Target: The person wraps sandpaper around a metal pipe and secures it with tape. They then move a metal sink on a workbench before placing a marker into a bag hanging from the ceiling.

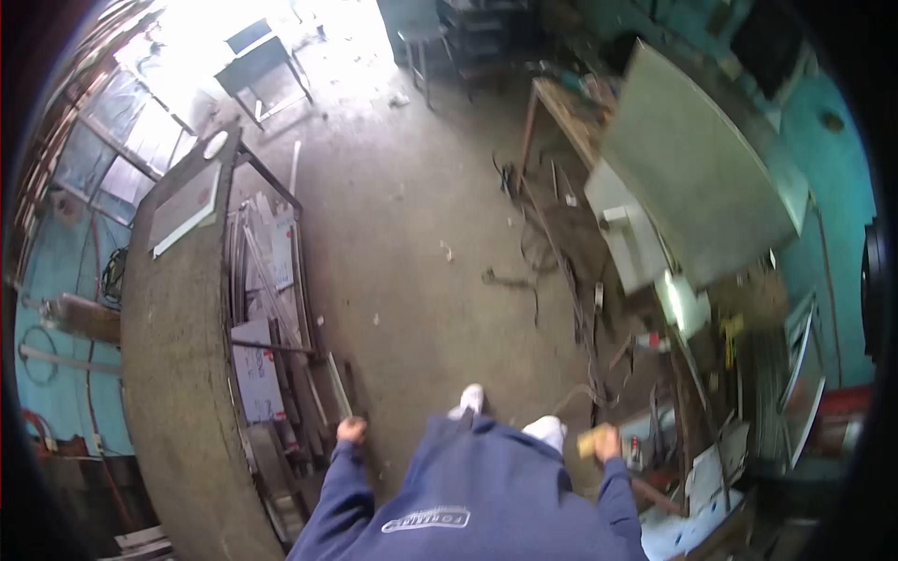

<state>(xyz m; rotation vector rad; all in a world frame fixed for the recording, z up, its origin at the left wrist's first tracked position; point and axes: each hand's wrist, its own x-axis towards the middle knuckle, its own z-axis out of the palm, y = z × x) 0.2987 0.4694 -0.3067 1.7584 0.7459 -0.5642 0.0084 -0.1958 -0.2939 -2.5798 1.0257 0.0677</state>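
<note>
My left hand [352,430] hangs low beside the long workbench, its fingers curled into a fist. A thin pale metal strip [338,385] reaches up to that fist in this view; I cannot tell whether it is gripped. On the other side, my right hand [608,442] is closed on a small yellow block [589,442], held out near my right thigh. Both arms wear dark blue sleeves. My white shoes [472,398] show on the concrete floor [421,280] between the hands.
Along the left runs a long workbench [173,374] with a framed panel [192,210] on top and metal offcuts [267,252] racked below. At right, a large sheet panel [697,173] leans over a wooden bench [566,117]. Cables [514,280] lie on the floor. A stool [423,37] stands ahead.
</note>
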